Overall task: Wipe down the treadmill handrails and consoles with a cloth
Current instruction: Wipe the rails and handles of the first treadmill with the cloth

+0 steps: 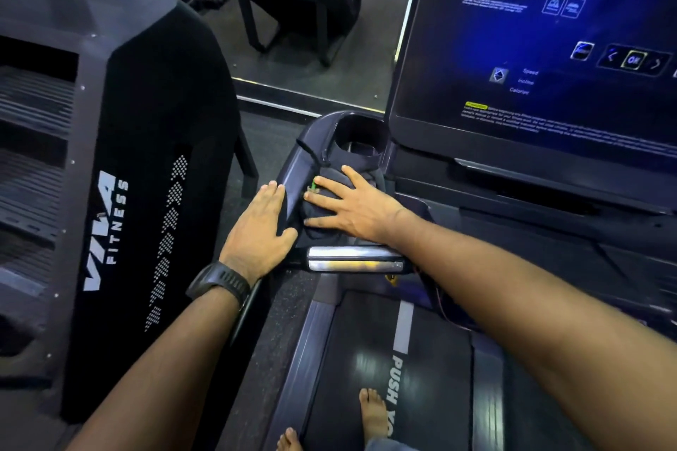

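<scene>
We count two hands, one cloth, one cup holder, one silver grip bar, one console screen, one wristwatch and two bare feet.

The right hand [353, 209] lies palm down on the cloth [318, 212], fingers straight and spread, pressing rather than gripping it. The forearm reaches in from the lower right, crossing above the silver grip bar [355, 260]. The left hand [258, 227] lies flat, fingers straight and together and thumb out toward the cloth, against the outer side of the dark handrail arm [291, 176]; it holds nothing. A wristwatch [219, 284] sits on that wrist.

The cloth is dark and bunched on the console's left wing, between the grip bar and the cup holder [357, 143]. Its longer extent runs away from the person, toward the cup holder. A small green tag shows at its left edge.

The grip bar lies crosswise, left to right. To the right the console screen [531, 48] is lit blue. Below, two bare feet [373, 410] stand at the belt [421, 395]. A neighbouring machine [110, 231] marked VIVA FITNESS stands to the left.
</scene>
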